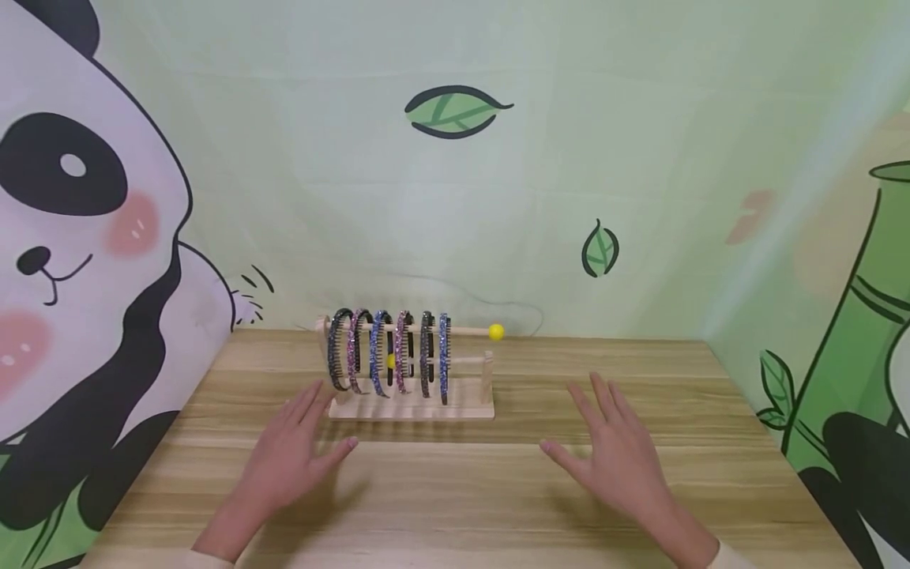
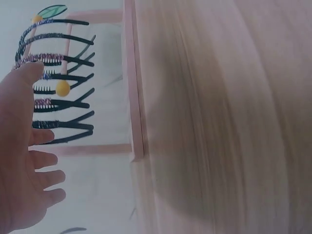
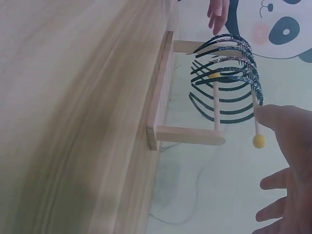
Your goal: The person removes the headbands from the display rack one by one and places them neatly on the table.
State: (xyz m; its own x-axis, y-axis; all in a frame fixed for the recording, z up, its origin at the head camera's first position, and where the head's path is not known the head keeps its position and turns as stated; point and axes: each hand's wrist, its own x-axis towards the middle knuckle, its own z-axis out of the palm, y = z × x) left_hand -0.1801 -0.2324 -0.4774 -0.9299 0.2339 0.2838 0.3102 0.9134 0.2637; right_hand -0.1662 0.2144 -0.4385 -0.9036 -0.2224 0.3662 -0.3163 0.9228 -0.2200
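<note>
- A wood-grain table [image 1: 455, 498] runs back to a pale green cloth backdrop [image 1: 320, 134], which hangs behind it and down both sides.
- The backdrop is printed with a big panda [image 1: 152, 134] on the person's left, a green bamboo stalk [image 1: 878, 261] on the right, and a large leaf [image 1: 455, 112] and a small leaf [image 1: 600, 250] between them.
- Towards the back of the table, left of centre, stands a pale wooden rack [image 1: 412, 408], upright on a flat base.
- Its upper rod [image 1: 471, 331] comes off the left post and ends in a yellow ball [image 1: 496, 332]; a lower rod [image 1: 469, 360] comes off the right post, with another yellow ball [image 1: 391, 361] at its tip.
- Six glittery toothed headbands hang in a row along the upper rod. From the left: a black one [image 1: 332, 356], a pink one [image 1: 351, 359], a blue one [image 1: 374, 359], a second pink one [image 1: 401, 359], a dark grey one [image 1: 425, 359], a second blue one [image 1: 444, 359].
- The left hand [image 1: 287, 452] is open, fingers extended, near the rack's left end; whether it touches, I can't tell.
- The right hand [image 1: 624, 457] is open and free too, fingers spread, well to the right of the rack.
</note>
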